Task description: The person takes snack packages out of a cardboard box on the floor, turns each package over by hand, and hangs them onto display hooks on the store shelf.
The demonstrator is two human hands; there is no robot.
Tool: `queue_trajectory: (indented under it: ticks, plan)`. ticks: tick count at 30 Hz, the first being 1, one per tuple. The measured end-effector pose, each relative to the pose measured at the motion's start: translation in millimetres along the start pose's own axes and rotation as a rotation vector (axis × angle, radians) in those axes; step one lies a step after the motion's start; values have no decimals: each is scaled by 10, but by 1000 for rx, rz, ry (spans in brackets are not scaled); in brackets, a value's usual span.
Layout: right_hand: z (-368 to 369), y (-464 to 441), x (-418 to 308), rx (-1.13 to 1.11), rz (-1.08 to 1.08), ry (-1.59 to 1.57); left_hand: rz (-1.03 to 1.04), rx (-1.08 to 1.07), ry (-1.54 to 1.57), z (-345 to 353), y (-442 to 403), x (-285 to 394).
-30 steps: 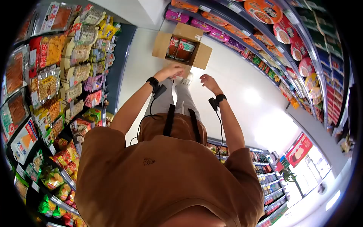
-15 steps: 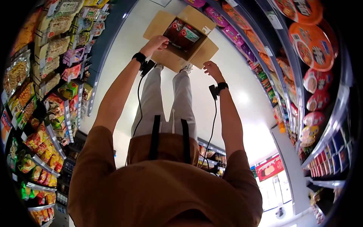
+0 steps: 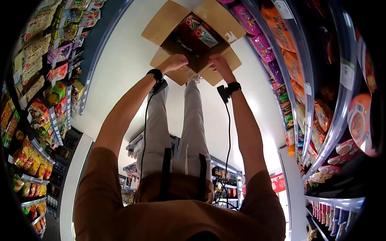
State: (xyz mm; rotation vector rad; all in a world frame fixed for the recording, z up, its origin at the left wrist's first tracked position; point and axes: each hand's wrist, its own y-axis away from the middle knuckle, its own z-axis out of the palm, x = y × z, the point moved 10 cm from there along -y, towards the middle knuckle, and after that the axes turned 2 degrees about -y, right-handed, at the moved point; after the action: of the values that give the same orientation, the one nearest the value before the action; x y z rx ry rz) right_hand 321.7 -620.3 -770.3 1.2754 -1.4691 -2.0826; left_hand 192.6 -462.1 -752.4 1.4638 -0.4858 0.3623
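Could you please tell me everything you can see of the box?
The box looks like plain brown cardboard, its flaps folded outward and a white mark on one of the far ones. It sits on the pale floor beyond the person's legs, mouth open upward, with reddish packs in its shadowed inside. The left hand and right hand are at its near flaps; whether either grips them is hard to tell.

The boxed packets (image 3: 206, 37) are too small — too blurred — to read.

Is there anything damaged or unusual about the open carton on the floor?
Yes: the upper-right flap of the carton bears a ragged white patch, odd against its plain brown surface. It may be torn paper or tape; I cannot tell.
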Motion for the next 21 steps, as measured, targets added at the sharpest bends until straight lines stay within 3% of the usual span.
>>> queue_trajectory:
  ticks: [6, 10, 14, 19, 21]
  plan:
    - [160, -331, 289, 43, -7, -22, 8, 156, 18, -487, -154, 60]
    - [120, -532, 193, 140, -80, 25, -29, 156, 54, -574, -226, -3]
    - [94, -844, 146, 162, -19, 14, -27, 156, 100, -537, -303, -97]
    - [-39, -1031, -164, 327, -214, 524, -21, 156, 109, -476, -478, -132]
    - [-81, -1089, -198, 360, -212, 565, -31, 156, 121, -466, -556, -158]
